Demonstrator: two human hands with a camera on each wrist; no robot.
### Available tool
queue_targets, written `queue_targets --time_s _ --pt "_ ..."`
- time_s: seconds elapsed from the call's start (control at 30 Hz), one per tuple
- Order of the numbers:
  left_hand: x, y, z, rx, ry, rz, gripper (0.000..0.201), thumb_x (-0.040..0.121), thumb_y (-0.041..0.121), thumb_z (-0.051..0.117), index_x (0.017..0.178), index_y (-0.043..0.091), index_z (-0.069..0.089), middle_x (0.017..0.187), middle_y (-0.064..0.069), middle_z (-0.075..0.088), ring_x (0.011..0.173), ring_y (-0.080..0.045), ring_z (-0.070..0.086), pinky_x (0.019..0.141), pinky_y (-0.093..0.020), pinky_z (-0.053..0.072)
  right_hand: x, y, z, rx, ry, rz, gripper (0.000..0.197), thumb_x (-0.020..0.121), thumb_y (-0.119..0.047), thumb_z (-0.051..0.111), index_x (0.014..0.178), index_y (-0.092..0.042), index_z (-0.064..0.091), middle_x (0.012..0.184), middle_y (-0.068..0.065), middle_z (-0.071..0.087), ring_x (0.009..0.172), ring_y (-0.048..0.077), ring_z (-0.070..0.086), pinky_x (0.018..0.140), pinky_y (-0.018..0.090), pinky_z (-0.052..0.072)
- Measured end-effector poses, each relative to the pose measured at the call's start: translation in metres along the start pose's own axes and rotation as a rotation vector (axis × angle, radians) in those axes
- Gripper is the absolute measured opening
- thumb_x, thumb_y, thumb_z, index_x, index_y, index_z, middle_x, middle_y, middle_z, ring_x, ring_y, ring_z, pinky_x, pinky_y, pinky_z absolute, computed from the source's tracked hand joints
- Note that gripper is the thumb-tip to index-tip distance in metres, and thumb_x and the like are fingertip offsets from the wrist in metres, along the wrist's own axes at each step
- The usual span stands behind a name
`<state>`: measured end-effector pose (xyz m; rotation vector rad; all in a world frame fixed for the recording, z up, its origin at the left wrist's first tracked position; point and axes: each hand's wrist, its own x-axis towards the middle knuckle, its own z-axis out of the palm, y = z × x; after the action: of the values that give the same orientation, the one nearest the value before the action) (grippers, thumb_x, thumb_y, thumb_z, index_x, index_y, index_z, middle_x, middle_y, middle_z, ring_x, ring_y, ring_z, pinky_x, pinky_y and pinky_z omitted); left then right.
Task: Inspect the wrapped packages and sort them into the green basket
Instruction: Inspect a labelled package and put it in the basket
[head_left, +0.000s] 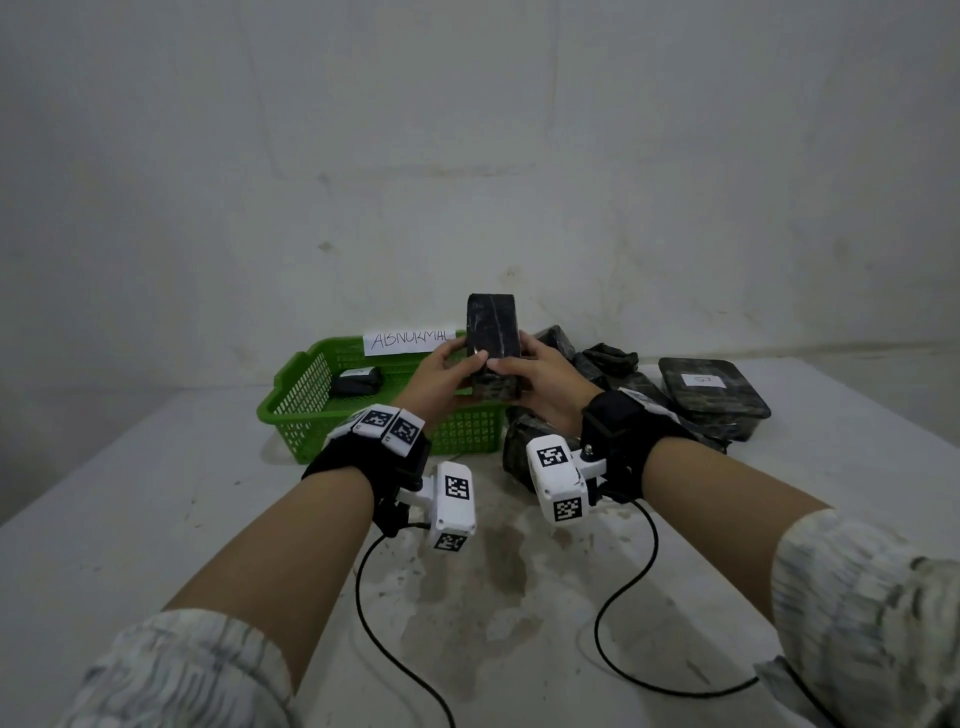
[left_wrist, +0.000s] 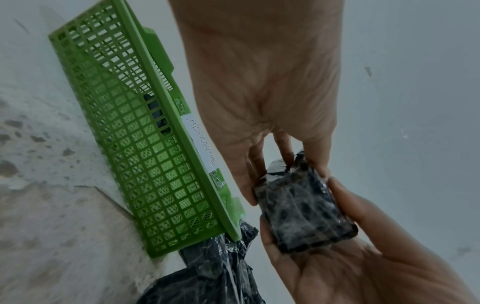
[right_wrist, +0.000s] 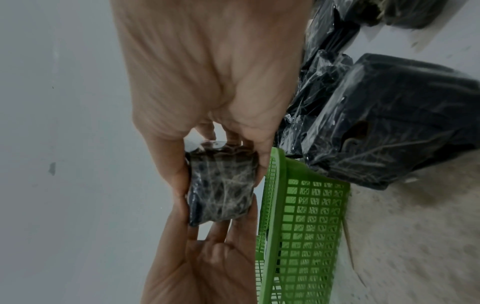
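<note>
A black block-shaped package (head_left: 492, 338) wrapped in clear film stands upright in the air, over the right end of the green basket (head_left: 306, 395). My left hand (head_left: 447, 371) grips its left side and my right hand (head_left: 530, 371) grips its right side, thumbs on the near face. The left wrist view shows the same package (left_wrist: 303, 209) pinched by fingers on both sides. In the right wrist view the package (right_wrist: 221, 185) sits between both palms beside the basket (right_wrist: 306, 205). One small dark package (head_left: 357, 381) lies inside the basket.
A white label reading ABNORMAL (head_left: 410, 340) is fixed to the basket's back rim. A pile of wrapped black packages (head_left: 608, 364) lies right of the basket, with a large flat one (head_left: 714, 397) at its right. The wall stands close behind. Two black cables run across the table.
</note>
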<state>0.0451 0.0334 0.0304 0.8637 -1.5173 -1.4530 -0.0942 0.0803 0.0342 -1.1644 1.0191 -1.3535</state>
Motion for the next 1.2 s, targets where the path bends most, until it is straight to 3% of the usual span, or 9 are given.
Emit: queue_targets --time_s 0.17,0.37,0.53,0.63,0.7,0.8,0.93,1.07,1.2 --pt "0.001 0.000 0.000 -0.010 0.035 0.000 0.048 0.092 0.003 0.054 0.137 0.006 0.038 0.120 -0.022 0.055 0.111 -0.033 0.055 0.081 -0.041 0.053 0.005 0.004 -0.002 0.068 0.024 0.014 0.039 0.095 -0.011 0.050 0.134 -0.013 0.050 0.134 0.016 0.055 0.114 0.030 0.057 0.097 0.050 0.047" --pt "0.007 -0.004 -0.006 0.258 0.090 0.114 0.037 0.087 0.002 0.060 0.113 0.024 0.046 0.126 -0.016 0.041 0.109 -0.032 0.054 0.066 -0.026 0.053 0.009 0.008 -0.005 -0.019 0.187 -0.019 0.088 0.081 0.000 0.071 0.150 -0.014 0.017 0.131 0.012 0.053 0.118 0.028 0.056 0.103 0.050 0.044" --pt "0.007 0.007 -0.003 0.124 0.071 -0.039 0.019 0.098 0.016 0.043 0.115 0.010 0.051 0.114 -0.011 0.056 0.100 -0.026 0.056 0.068 -0.030 0.050 0.007 0.000 -0.001 -0.061 0.123 -0.064 0.036 0.097 -0.020 0.053 0.132 -0.013 0.054 0.115 0.008 0.064 0.099 0.020 0.058 0.086 0.041 0.048" --pt "0.005 0.009 -0.001 0.062 0.031 -0.123 0.041 0.098 0.047 0.036 0.113 0.016 0.058 0.111 -0.006 0.062 0.099 -0.023 0.059 0.085 -0.040 0.049 0.006 -0.006 0.000 -0.188 0.114 -0.085 0.034 0.101 -0.021 0.043 0.131 -0.016 0.057 0.103 -0.004 0.061 0.091 0.011 0.052 0.077 0.028 0.040" --pt "0.004 0.008 -0.003 0.044 0.018 -0.149 0.054 0.091 0.059 0.039 0.120 0.017 0.058 0.113 -0.006 0.064 0.103 -0.025 0.061 0.090 -0.044 0.048 0.002 -0.009 0.001 -0.241 0.041 -0.071 0.033 0.100 -0.015 0.042 0.128 -0.010 0.059 0.111 0.001 0.065 0.097 0.014 0.055 0.085 0.031 0.041" --pt "0.002 0.007 -0.009 -0.009 0.058 -0.159 0.061 0.082 0.059 0.057 0.125 0.014 0.054 0.117 -0.010 0.064 0.101 -0.027 0.063 0.087 -0.049 0.051 -0.003 -0.014 0.003 -0.176 -0.051 -0.053 0.030 0.098 -0.012 0.041 0.119 -0.005 0.062 0.106 0.009 0.069 0.089 0.017 0.064 0.086 0.031 0.048" --pt "0.011 -0.002 -0.015 -0.043 0.055 -0.158 0.068 0.078 0.050 0.059 0.129 0.006 0.048 0.122 -0.021 0.059 0.106 -0.036 0.061 0.094 -0.063 0.043 0.004 -0.015 0.007 -0.128 0.176 -0.154 0.009 0.095 -0.017 0.053 0.102 -0.012 0.057 0.075 0.003 0.059 0.061 0.013 0.056 0.062 0.026 0.043" --pt "-0.003 0.012 0.001 -0.022 0.030 -0.159 0.072 0.074 0.052 0.062 0.132 0.011 0.045 0.128 -0.013 0.058 0.114 -0.029 0.058 0.094 -0.056 0.046 0.014 -0.008 0.013 -0.207 0.186 -0.122 0.049 0.096 -0.040 0.052 0.134 -0.013 0.038 0.112 0.004 0.057 0.099 0.016 0.058 0.077 0.025 0.047" --pt "-0.009 0.017 0.011 0.029 0.009 -0.174 0.052 0.092 0.045 0.051 0.132 0.013 0.043 0.129 -0.006 0.055 0.118 -0.024 0.052 0.090 -0.047 0.048 0.019 -0.002 0.019 -0.200 0.190 -0.139 0.049 0.102 -0.035 0.038 0.140 -0.004 0.034 0.135 0.015 0.050 0.118 0.022 0.053 0.096 0.031 0.044"
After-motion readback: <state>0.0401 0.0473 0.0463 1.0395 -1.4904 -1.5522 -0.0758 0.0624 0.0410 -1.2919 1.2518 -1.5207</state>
